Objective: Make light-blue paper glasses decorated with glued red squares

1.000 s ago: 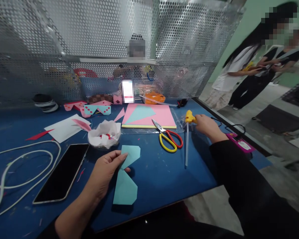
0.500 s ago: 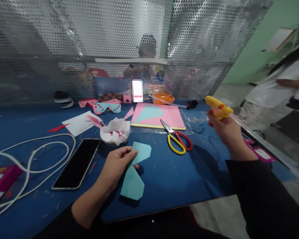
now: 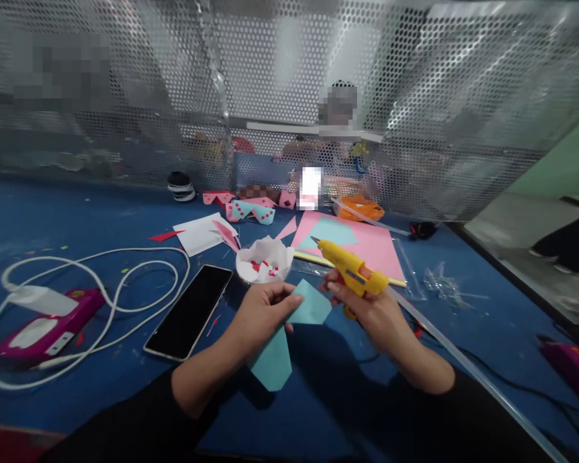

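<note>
My left hand point(image 3: 260, 315) pinches the narrow middle of a light-blue paper bow-shaped cutout point(image 3: 273, 363), held above the blue table. In my right hand point(image 3: 381, 321) is a yellow hot glue gun point(image 3: 350, 265), its nozzle pointing up and left, with a clear glue stick point(image 3: 468, 370) trailing out of its back. The gun is close to the cutout's upper right lobe but apart from it. The scissors are mostly hidden behind my right hand. A paper-lined bowl point(image 3: 264, 258) with small red pieces stands just beyond my left hand.
A black-screened phone point(image 3: 190, 312) and a white cable point(image 3: 125, 256) lie left, by a purple power strip point(image 3: 53, 328). Pink paper sheets point(image 3: 379, 247), decorated paper glasses point(image 3: 251, 212) and an orange bag point(image 3: 361, 208) are farther back, before a perforated metal screen point(image 3: 280, 71).
My right hand has brought the glue gun inward from the far right to beside the cutout. The view has turned right, and the cutout is tilted a little differently in my left hand.
</note>
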Demonstrator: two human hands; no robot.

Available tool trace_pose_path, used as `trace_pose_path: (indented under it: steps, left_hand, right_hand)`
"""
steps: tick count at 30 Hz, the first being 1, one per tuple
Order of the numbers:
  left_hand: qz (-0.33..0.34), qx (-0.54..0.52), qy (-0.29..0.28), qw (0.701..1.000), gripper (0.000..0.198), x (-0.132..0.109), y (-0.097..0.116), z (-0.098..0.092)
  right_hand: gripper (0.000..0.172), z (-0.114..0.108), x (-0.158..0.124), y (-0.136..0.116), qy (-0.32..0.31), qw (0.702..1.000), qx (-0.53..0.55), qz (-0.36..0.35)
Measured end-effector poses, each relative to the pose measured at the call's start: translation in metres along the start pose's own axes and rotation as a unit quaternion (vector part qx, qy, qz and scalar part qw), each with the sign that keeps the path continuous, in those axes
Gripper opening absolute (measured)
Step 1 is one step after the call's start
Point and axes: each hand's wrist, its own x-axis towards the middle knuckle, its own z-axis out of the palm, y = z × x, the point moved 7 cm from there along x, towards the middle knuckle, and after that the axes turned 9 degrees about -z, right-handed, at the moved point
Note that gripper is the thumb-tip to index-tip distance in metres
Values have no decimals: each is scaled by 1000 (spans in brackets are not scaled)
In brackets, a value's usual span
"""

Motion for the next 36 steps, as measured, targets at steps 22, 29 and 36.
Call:
trace_pose_path:
  steps: [22,29,36]
  left_hand:
    - [-127,28,-36,991,22,-6,-13,-4]
    - [-117,23,-14,993,21,-1,-14,-10]
    - [-94,33,-35,994,18,-3,-15,-5]
  right_hand:
    - [23,-11,-27,-20,-90,978,-170,-83]
    - [35,-13,-43,-14,-145,955,-237,-100]
    - [32,-1,-48,-10,-138,951,-239,-139]
